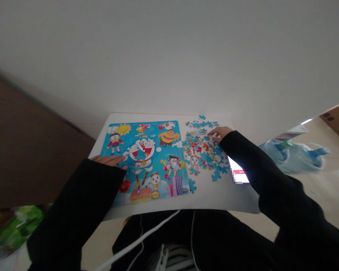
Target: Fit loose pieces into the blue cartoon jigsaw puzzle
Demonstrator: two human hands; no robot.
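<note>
A blue cartoon puzzle board (165, 150) lies on the left part of a small white table. My left hand (110, 160) rests flat on the board's left side, its fingers stretched out toward the middle. To the right of the board is a heap of loose jigsaw pieces (203, 148), blue, white and red. At the heap's upper right edge, my right hand (219, 133) has its fingers bent down close to the pieces. Whether a piece is between its fingertips is too small to make out. One blue jigsaw piece (192, 185) lies by the board's lower right corner.
A lit phone (237, 172) lies on the white table (209, 197), partly under my right sleeve. A pale wall (169, 56) rises behind the table. Brown wood panelling (31, 143) stands at left. Plastic-wrapped bottles (293, 156) are on the floor at right. White cords (147, 235) hang in front.
</note>
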